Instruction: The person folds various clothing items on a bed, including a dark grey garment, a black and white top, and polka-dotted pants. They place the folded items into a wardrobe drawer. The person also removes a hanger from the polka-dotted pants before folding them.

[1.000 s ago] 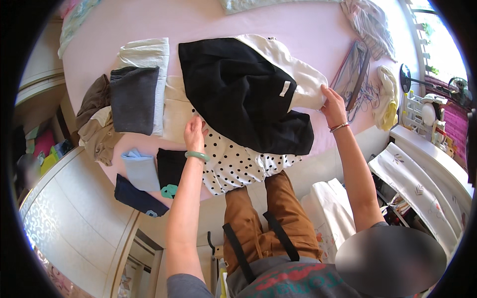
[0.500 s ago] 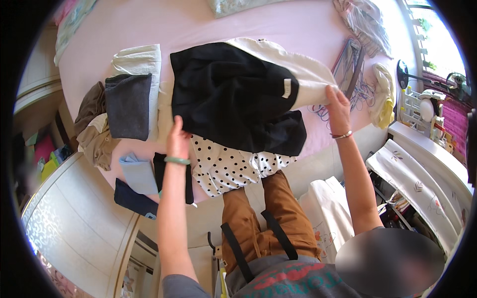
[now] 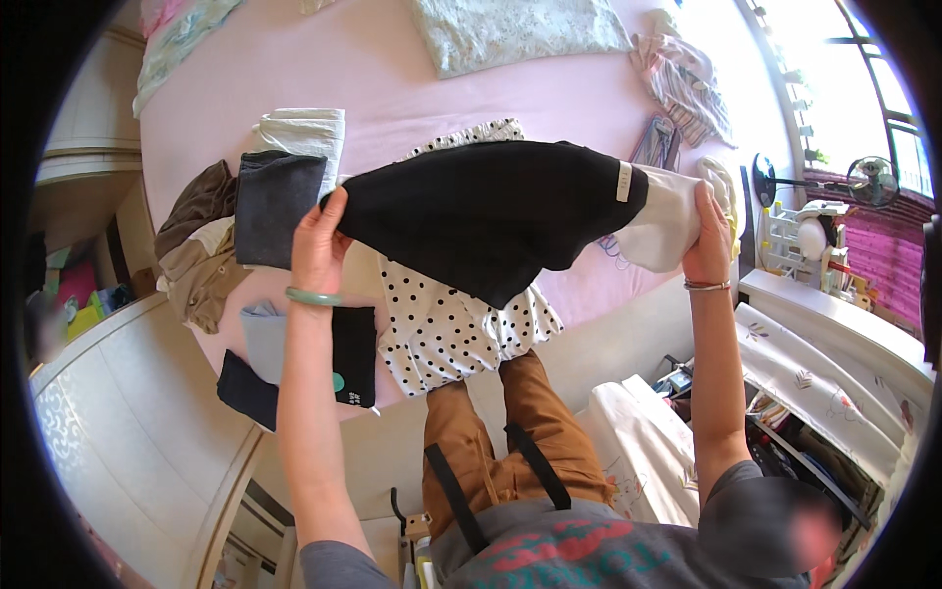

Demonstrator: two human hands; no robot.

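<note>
A black garment (image 3: 481, 211) with a cream end (image 3: 662, 221) and a small white label (image 3: 624, 183) is stretched sideways above the bed; its exact kind I cannot tell. My left hand (image 3: 321, 236) is closed on its black left end, thumb uppermost. At the other end my right hand (image 3: 708, 240) grips the cream part. The black cloth sags in the middle. Below it, a white garment with black polka dots (image 3: 432, 329) lies spread on the bed's near edge, partly covered by the black cloth.
On the pink-sheeted bed (image 3: 324, 59), a folded dark grey garment (image 3: 280, 211), brown clothes (image 3: 196, 211) and folded light blue (image 3: 263, 334) and black pieces (image 3: 355, 358) lie left. A striped cloth (image 3: 682, 83) lies far right. A clip-on fan (image 3: 871, 182) stands beyond.
Both hands have raised the black garment off the bed and pulled it wide. My left hand moved up and leftward, my right hand outward to the right. More polka-dot cloth shows.
</note>
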